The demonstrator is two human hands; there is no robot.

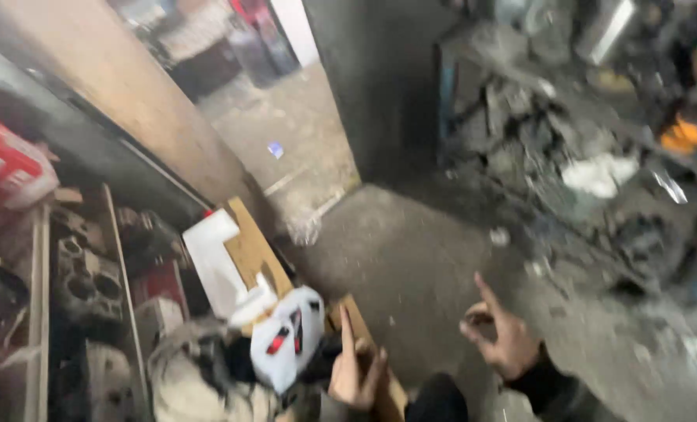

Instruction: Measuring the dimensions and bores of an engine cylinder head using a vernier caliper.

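Empty left hand [354, 373], forefinger upward.

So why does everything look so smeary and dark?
Head view: motion blur smears the whole frame, worst on the cluttered shelves at right; both empty hands, left hand and right hand, are soft; the floor is dim, brighter at the doorway.

A white plastic jug [290, 340] with red and black markings lies tilted among floor clutter.

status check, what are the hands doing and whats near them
Left hand open, empty, finger raised beside white jug. Right hand empty, fingers curled, over concrete floor. Nothing between them.
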